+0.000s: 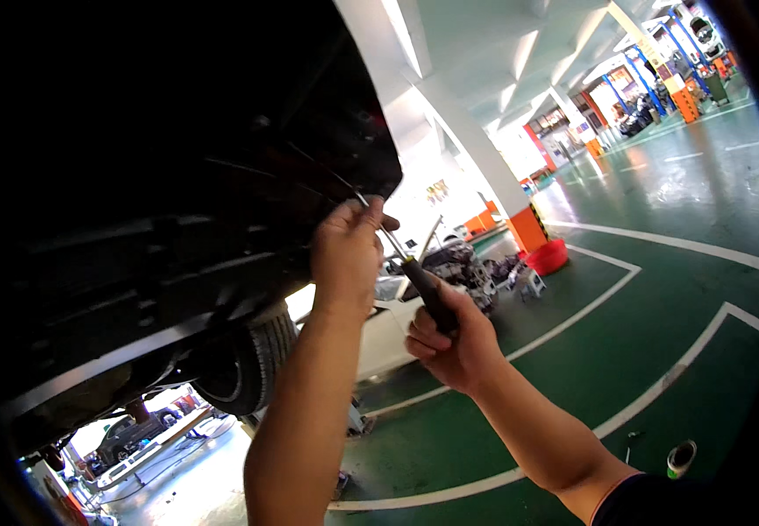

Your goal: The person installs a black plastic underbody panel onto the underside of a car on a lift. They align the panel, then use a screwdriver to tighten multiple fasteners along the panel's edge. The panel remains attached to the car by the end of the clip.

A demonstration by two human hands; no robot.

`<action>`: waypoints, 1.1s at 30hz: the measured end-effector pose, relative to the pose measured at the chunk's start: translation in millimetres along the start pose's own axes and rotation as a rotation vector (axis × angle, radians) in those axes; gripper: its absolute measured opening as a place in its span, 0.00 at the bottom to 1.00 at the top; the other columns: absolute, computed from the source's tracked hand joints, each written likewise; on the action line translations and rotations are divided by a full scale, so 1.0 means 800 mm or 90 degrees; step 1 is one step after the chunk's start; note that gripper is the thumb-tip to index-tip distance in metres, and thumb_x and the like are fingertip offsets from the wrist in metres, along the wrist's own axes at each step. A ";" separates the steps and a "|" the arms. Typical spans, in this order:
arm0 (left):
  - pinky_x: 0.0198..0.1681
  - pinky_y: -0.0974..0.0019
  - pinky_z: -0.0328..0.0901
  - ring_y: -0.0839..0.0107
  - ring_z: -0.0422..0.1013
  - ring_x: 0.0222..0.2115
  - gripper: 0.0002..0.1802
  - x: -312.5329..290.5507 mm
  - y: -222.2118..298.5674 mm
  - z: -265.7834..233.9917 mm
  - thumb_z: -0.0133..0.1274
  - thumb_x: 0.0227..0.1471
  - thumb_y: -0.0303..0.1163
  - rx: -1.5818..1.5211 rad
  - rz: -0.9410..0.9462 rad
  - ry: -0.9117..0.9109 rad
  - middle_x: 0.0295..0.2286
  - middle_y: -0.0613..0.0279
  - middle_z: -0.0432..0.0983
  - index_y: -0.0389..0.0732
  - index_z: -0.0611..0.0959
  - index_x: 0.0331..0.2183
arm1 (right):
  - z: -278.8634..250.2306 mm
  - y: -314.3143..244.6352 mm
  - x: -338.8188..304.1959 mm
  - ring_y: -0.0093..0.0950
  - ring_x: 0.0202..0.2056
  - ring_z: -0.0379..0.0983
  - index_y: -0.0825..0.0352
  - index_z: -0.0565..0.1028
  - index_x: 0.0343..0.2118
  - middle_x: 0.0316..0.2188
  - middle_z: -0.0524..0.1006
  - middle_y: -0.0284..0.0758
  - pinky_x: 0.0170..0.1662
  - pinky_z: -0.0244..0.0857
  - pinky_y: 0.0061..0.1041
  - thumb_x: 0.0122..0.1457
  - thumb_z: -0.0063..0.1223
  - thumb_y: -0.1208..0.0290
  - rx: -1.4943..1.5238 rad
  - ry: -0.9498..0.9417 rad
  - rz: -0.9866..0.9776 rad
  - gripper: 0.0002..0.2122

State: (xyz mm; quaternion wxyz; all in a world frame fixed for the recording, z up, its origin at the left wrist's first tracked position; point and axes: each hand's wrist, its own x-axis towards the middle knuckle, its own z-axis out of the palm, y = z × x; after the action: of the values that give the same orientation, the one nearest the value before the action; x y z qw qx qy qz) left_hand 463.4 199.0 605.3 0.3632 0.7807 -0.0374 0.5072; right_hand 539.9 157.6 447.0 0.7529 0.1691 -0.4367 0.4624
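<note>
A screwdriver [425,287] with a dark handle, a yellowish collar and a thin metal shaft slants up and leftward in front of me. My right hand [456,337] is wrapped round its handle. Further up, my left hand [350,254] closes its fingers around the shaft. Beyond those fingers the shaft runs toward the dark underside of a raised car [147,232], near the corner of its edge. Deep shadow hides where the tip ends and what it touches.
A tyre [267,358] of the raised car hangs left of my left forearm. Behind my hands are a white car [385,340] and dismantled engine parts [458,266]. A red tub [546,256] sits by an orange-based pillar [527,230]. An open can [681,458] stands on the green floor.
</note>
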 end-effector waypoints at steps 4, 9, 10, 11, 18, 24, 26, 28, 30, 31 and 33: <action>0.17 0.78 0.50 0.86 0.58 0.15 0.09 0.001 -0.008 0.018 0.54 0.65 0.33 -0.045 0.032 0.027 0.25 0.66 0.78 0.39 0.81 0.33 | -0.025 0.009 0.003 0.22 0.29 0.69 0.70 0.69 0.61 0.33 0.75 0.33 0.37 0.66 0.24 0.65 0.58 0.72 -1.082 0.156 -0.690 0.23; 0.17 0.78 0.50 0.86 0.58 0.15 0.10 -0.005 0.006 0.016 0.53 0.66 0.33 0.008 -0.001 0.038 0.27 0.65 0.80 0.38 0.81 0.34 | -0.026 0.021 0.004 0.22 0.28 0.66 0.68 0.70 0.59 0.28 0.71 0.30 0.34 0.62 0.22 0.67 0.53 0.69 -0.516 0.109 -0.339 0.19; 0.17 0.78 0.50 0.86 0.58 0.15 0.10 -0.005 0.006 0.015 0.53 0.66 0.33 0.016 -0.001 0.036 0.26 0.66 0.80 0.38 0.81 0.34 | -0.025 0.019 0.004 0.21 0.25 0.62 0.67 0.71 0.57 0.24 0.68 0.28 0.32 0.59 0.22 0.69 0.49 0.65 -0.298 0.053 -0.213 0.17; 0.17 0.78 0.50 0.86 0.57 0.15 0.10 -0.004 0.006 0.013 0.53 0.66 0.33 0.025 -0.003 0.033 0.26 0.66 0.80 0.38 0.81 0.34 | -0.024 0.017 0.004 0.20 0.22 0.59 0.66 0.72 0.55 0.20 0.66 0.26 0.29 0.56 0.22 0.70 0.45 0.60 -0.079 -0.001 -0.087 0.17; 0.17 0.78 0.51 0.86 0.57 0.15 0.10 -0.002 0.001 0.004 0.53 0.65 0.33 0.017 0.001 0.048 0.26 0.65 0.80 0.39 0.82 0.33 | -0.003 0.030 0.001 0.23 0.22 0.59 0.65 0.72 0.54 0.22 0.67 0.29 0.29 0.58 0.25 0.72 0.45 0.61 -0.239 0.121 -0.140 0.16; 0.18 0.76 0.52 0.85 0.57 0.15 0.10 0.004 -0.007 0.005 0.53 0.65 0.33 0.030 0.004 0.060 0.26 0.64 0.81 0.38 0.81 0.32 | -0.021 0.029 0.012 0.18 0.35 0.70 0.66 0.69 0.61 0.39 0.76 0.34 0.37 0.65 0.18 0.65 0.59 0.72 -1.015 0.164 -0.636 0.22; 0.18 0.76 0.52 0.85 0.58 0.15 0.11 0.006 -0.004 0.004 0.53 0.65 0.34 0.035 0.004 0.050 0.27 0.64 0.81 0.37 0.82 0.33 | -0.010 0.035 0.010 0.17 0.28 0.65 0.66 0.70 0.61 0.29 0.73 0.31 0.33 0.63 0.22 0.67 0.55 0.72 -0.678 0.156 -0.407 0.20; 0.18 0.76 0.52 0.85 0.58 0.14 0.11 0.004 0.003 0.012 0.54 0.65 0.34 0.025 -0.008 0.048 0.27 0.64 0.81 0.37 0.82 0.35 | -0.014 0.021 0.013 0.18 0.26 0.62 0.65 0.68 0.61 0.28 0.70 0.28 0.31 0.58 0.20 0.69 0.49 0.70 -0.326 0.098 -0.246 0.18; 0.16 0.77 0.48 0.87 0.56 0.14 0.10 0.004 0.002 0.016 0.55 0.64 0.35 0.033 0.006 0.059 0.27 0.63 0.81 0.38 0.84 0.37 | 0.013 0.008 0.003 0.17 0.20 0.54 0.62 0.71 0.55 0.20 0.63 0.26 0.26 0.51 0.21 0.71 0.43 0.64 -0.120 0.101 -0.122 0.14; 0.16 0.77 0.48 0.87 0.55 0.14 0.10 0.002 0.007 0.019 0.55 0.64 0.35 0.024 0.004 0.055 0.25 0.65 0.80 0.39 0.84 0.37 | 0.013 0.002 0.003 0.18 0.17 0.52 0.60 0.71 0.45 0.17 0.59 0.26 0.25 0.49 0.22 0.72 0.40 0.61 0.011 0.077 -0.034 0.11; 0.16 0.76 0.45 0.86 0.53 0.14 0.10 0.001 0.011 0.023 0.56 0.63 0.37 0.044 -0.003 0.026 0.21 0.72 0.72 0.41 0.85 0.36 | -0.005 -0.007 0.001 0.18 0.17 0.54 0.58 0.69 0.37 0.17 0.60 0.25 0.24 0.50 0.21 0.71 0.42 0.58 0.155 -0.030 0.051 0.10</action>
State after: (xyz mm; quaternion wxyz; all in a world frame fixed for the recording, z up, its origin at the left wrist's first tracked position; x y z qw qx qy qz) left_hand 473.9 181.9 606.4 0.3377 0.7822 -0.0107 0.5235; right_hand 546.8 157.6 445.9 0.6975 0.2522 -0.4014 0.5374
